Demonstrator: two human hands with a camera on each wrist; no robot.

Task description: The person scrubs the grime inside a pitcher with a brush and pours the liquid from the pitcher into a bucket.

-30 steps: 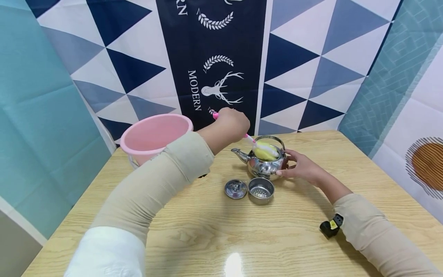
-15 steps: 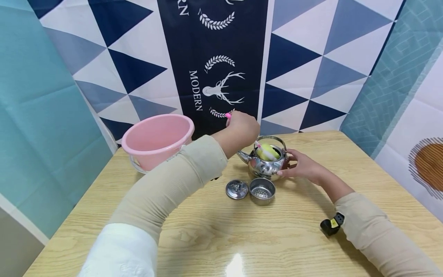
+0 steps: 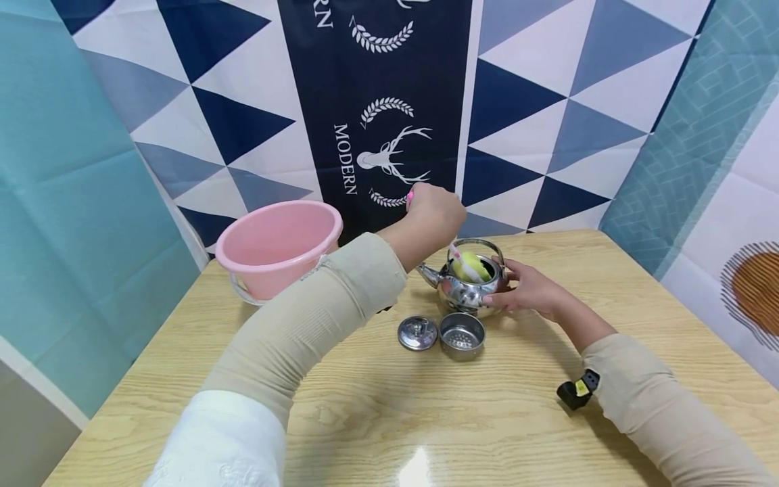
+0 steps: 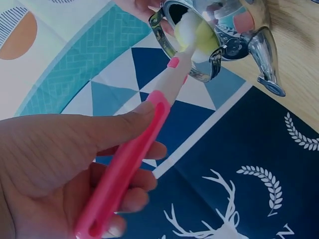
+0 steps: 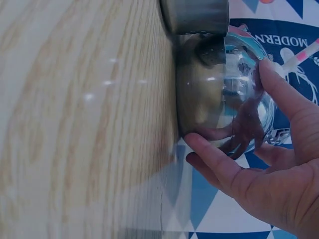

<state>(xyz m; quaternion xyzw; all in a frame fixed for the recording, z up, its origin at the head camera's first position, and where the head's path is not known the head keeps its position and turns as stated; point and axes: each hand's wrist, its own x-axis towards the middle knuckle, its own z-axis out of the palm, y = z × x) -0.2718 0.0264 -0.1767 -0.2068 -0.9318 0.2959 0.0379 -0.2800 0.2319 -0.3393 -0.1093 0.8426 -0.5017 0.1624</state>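
My left hand [image 3: 435, 216] [image 4: 65, 154] grips the pink handle of a sponge brush [image 4: 134, 152], thumb laid along it. The brush's yellow and white sponge head [image 3: 467, 268] sits in the open mouth of a shiny steel teapot [image 3: 465, 296]. The teapot stands upright on the table, spout to the left and hoop handle raised. My right hand [image 3: 532, 292] [image 5: 284, 174] holds its right side, with thumb and fingers spread round the body. In front stand the round lid [image 3: 417, 333] and a perforated strainer cup [image 3: 462, 336]. The sponge's lower part is hidden inside the teapot.
A pink bucket [image 3: 276, 247] stands at the back left of the wooden table [image 3: 365, 412], partly behind my left sleeve. A patterned cloth wall [image 3: 517, 101] closes off the back. A small black device [image 3: 577, 390] is strapped to my right wrist.
My left hand has moved right, tilting the brush more steeply, and the sponge head sits deeper in the teapot. The right hand's hold has shifted slightly. Lid and strainer cup stay put.
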